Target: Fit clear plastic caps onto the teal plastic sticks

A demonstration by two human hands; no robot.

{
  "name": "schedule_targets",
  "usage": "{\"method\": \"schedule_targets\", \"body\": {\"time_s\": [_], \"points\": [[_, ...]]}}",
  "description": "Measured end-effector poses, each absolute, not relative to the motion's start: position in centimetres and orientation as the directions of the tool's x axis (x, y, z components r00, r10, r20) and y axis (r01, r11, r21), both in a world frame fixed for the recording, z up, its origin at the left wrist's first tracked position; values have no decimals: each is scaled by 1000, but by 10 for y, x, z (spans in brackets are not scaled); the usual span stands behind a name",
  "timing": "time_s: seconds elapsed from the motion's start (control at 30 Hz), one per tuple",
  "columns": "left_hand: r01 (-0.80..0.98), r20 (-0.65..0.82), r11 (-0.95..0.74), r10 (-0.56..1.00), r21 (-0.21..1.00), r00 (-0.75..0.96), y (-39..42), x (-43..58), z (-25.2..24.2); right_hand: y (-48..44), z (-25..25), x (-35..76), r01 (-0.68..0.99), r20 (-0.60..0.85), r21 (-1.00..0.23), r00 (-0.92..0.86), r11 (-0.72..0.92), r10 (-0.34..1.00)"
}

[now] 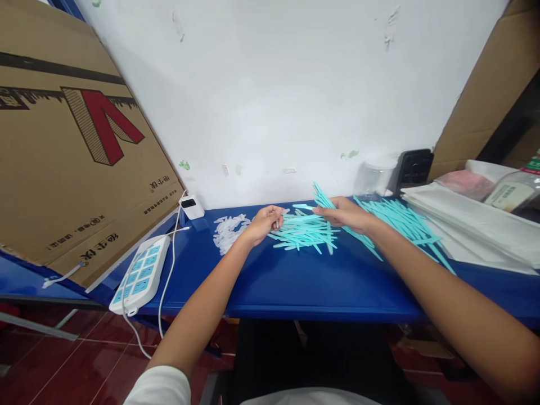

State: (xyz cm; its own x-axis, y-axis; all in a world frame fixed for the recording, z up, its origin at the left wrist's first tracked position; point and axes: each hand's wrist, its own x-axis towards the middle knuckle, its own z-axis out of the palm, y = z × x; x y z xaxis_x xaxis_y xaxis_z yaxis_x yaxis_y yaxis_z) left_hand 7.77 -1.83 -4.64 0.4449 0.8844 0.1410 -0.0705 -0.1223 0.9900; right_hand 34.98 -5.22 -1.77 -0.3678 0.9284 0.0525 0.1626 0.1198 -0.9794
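Note:
My right hand [346,215] is closed round a bunch of slim turquoise sticks [321,196], which look like eyebrow razors. One razor [302,207] points left from between its thumb and fingers. My left hand [266,223] is pinched just left of it, with small clear plastic caps [277,224] partly showing at the fingertips. Under and between the hands lies a pile of turquoise razors [307,232], several with pale, translucent ends. Left of my left hand is a heap of loose clear caps [228,232]. A second razor pile [396,218] spreads out beyond my right wrist.
A blue table [304,287] stands against a white wall. On its left are a power strip [143,273] with cables and a small white device [192,207]. White sheets [468,230], a clear jar [373,179] and a black phone-like object [413,169] stand right. A large carton [76,140] borders the left.

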Motion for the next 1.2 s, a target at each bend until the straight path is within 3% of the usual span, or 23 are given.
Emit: {"method": "schedule_targets", "body": {"time_s": [0.6, 1.2], "points": [[106, 208, -284, 867, 953, 453, -32, 81, -36, -60, -15, 345, 289, 5, -945, -458, 154, 889], [156, 305, -387, 871, 909, 385, -35, 79, -32, -68, -9, 336, 355, 123, -878, -480, 321, 869]]}}
